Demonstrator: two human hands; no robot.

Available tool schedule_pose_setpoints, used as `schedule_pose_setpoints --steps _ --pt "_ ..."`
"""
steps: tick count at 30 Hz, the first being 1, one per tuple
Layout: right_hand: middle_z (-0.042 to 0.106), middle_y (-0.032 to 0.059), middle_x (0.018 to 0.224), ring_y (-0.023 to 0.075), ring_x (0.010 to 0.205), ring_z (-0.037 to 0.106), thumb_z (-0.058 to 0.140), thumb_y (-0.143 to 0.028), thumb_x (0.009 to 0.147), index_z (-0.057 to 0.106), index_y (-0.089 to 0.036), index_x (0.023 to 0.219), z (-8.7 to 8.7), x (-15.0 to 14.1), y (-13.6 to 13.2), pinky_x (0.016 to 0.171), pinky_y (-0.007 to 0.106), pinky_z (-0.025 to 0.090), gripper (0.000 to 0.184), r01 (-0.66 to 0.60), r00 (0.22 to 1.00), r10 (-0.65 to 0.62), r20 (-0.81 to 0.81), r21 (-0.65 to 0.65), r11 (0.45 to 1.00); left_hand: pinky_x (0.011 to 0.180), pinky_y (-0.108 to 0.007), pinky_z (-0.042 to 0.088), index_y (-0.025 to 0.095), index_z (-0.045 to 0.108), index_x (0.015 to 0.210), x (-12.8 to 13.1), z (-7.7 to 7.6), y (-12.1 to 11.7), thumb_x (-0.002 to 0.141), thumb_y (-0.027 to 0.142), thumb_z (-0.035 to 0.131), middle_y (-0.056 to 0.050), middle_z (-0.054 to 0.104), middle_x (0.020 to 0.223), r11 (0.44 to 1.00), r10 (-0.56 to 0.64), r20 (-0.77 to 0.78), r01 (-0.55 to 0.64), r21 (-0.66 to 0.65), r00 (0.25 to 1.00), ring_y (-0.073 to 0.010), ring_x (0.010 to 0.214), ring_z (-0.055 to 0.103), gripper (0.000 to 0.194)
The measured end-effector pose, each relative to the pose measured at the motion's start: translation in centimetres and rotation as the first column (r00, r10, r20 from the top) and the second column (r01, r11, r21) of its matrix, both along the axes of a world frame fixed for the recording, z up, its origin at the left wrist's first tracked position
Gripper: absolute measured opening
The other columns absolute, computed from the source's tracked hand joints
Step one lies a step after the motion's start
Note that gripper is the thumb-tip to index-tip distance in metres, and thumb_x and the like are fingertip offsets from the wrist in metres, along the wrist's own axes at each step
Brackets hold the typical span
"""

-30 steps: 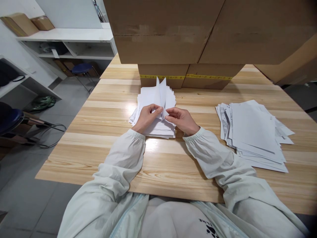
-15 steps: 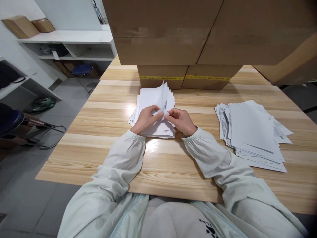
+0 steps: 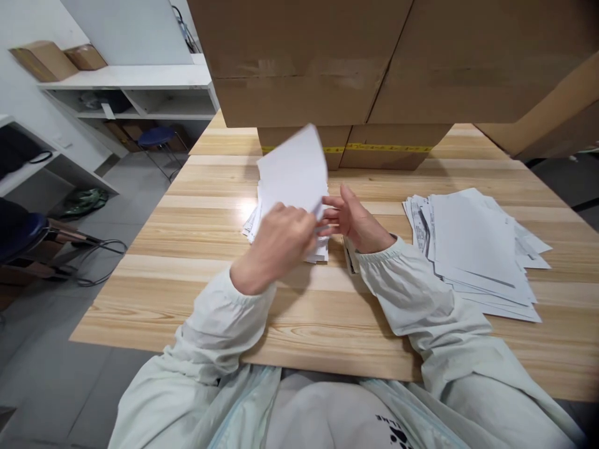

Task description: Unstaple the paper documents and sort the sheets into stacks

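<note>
My left hand [image 3: 285, 240] is closed on the lower right corner of a white paper sheet [image 3: 297, 167], which is raised and tilted, curling at its right edge. Beneath that sheet lies a stack of papers [image 3: 320, 254], mostly covered by the sheet and the hand. My right hand [image 3: 356, 219] is beside the sheet's right edge, fingers spread and palm turned left; whether its fingertips touch the paper is unclear. A printed paper [image 3: 350, 255] shows partly from under the right wrist.
A second, uneven pile of papers [image 3: 472, 237] lies on the right of the wooden table [image 3: 187, 268]. Large cardboard boxes [image 3: 299, 68] stand at the back, the upper ones overhanging the lower. Beyond the left edge are a blue stool [image 3: 156, 136] and white shelves [image 3: 135, 76].
My left hand has come nearer and lifted the sheet from the stack. The right hand has let go of the paper and opened. A printed paper now shows under the right wrist.
</note>
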State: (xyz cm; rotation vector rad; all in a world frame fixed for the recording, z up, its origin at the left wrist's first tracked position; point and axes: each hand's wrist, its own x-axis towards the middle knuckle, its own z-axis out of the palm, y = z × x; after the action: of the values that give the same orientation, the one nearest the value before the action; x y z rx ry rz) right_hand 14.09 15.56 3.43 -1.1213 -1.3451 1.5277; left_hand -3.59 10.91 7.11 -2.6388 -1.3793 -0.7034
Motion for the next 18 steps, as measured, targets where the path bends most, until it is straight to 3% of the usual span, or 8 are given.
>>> schedule_pose_setpoints --steps 2,4,8,11,13,14,16,18 --pt "0.073 0.0092 0.086 0.0219 0.076 0.067 0.049 -0.08 0.078 0.069 -0.018 0.1 0.0 -0.2 -0.2 0.061 0.032 0.054 0.069 -0.094 0.993 0.088 -0.084 -0.082 0.992 0.069 -0.035 0.038 0.017 0.06 0.071 1.9 -0.8 -1.3 0.083 0.011 0.046 -0.008 0.063 0.067 0.988 -0.146 -0.147 0.138 -0.064 0.978 -0.0206 0.065 0.059 0.02" --pt "0.072 0.0059 0.082 0.0203 0.073 0.066 0.071 -0.069 0.069 0.071 -0.017 0.09 -0.3 -0.3 -0.4 0.061 0.03 0.053 0.056 -0.066 0.997 0.064 -0.045 -0.042 0.997 0.069 -0.036 0.039 0.016 0.062 0.073 3.2 -1.5 -2.3 0.084 0.005 0.044 -0.01 0.065 0.068 0.967 -0.24 -0.185 0.217 -0.135 0.953 -0.0214 0.066 0.062 0.024" --pt "0.07 0.0034 0.074 0.0193 0.069 0.064 0.082 -0.056 0.063 0.069 -0.016 0.077 -1.1 1.0 -1.5 0.063 0.032 0.052 0.045 0.128 0.991 -0.131 0.034 0.079 0.989 0.076 -0.037 0.045 0.017 0.067 0.093 3.0 -0.8 -4.0 0.09 0.016 0.053 -0.011 0.072 0.085 0.927 -0.317 0.117 0.333 -0.172 0.941 -0.0236 0.08 0.067 0.015" --pt "0.074 0.0057 0.083 0.0223 0.075 0.067 0.078 -0.056 0.07 0.072 -0.018 0.088 -1.9 3.2 -3.5 0.066 0.036 0.055 0.042 0.289 0.957 -0.282 -0.072 0.138 0.947 0.095 -0.039 0.046 0.023 0.062 0.118 0.9 0.4 -4.9 0.088 0.035 0.066 -0.011 0.07 0.117 0.98 -0.111 0.589 0.185 -0.068 0.801 -0.0261 0.11 0.064 0.033" --pt "0.075 0.0067 0.085 0.0236 0.078 0.069 0.077 -0.055 0.073 0.073 -0.02 0.091 -2.8 4.7 -5.4 0.067 0.037 0.057 0.04 0.378 0.925 -0.366 -0.107 0.139 0.915 0.096 -0.037 0.047 0.026 0.058 0.122 -0.4 0.3 -5.0 0.086 0.041 0.068 -0.008 0.068 0.121 0.99 0.099 0.825 0.027 -0.137 0.557 -0.0238 0.111 0.063 0.04" --pt "0.075 0.0071 0.085 0.0238 0.078 0.069 0.076 -0.054 0.074 0.073 -0.02 0.092 -3.4 5.3 -6.4 0.067 0.037 0.058 0.039 0.407 0.912 -0.395 -0.109 0.131 0.904 0.095 -0.036 0.049 0.027 0.057 0.124 -0.9 -0.2 -4.9 0.086 0.044 0.068 -0.008 0.068 0.121 0.974 0.186 0.88 0.034 -0.222 0.437 -0.0227 0.109 0.064 0.044" --pt "0.076 0.0074 0.085 0.023 0.076 0.069 0.075 -0.053 0.076 0.074 -0.021 0.092 -4.7 5.9 -8.3 0.065 0.037 0.058 0.036 0.434 0.9 -0.425 -0.095 0.115 0.893 0.087 -0.034 0.053 0.026 0.056 0.125 -1.1 -1.7 -4.6 0.085 0.052 0.067 -0.008 0.07 0.115 0.891 0.328 0.903 0.225 -0.393 0.278 -0.0209 0.102 0.066 0.049" --pt "0.075 0.0066 0.083 0.0208 0.07 0.067 0.073 -0.054 0.078 0.074 -0.021 0.088 -5.8 5.9 -9.7 0.061 0.035 0.057 0.034 0.421 0.907 -0.416 -0.062 0.103 0.901 0.081 -0.032 0.055 0.025 0.058 0.124 -0.6 -3.6 -4.4 0.084 0.057 0.065 -0.007 0.072 0.113 0.732 0.459 0.861 0.457 -0.505 0.217 -0.0204 0.099 0.067 0.052"
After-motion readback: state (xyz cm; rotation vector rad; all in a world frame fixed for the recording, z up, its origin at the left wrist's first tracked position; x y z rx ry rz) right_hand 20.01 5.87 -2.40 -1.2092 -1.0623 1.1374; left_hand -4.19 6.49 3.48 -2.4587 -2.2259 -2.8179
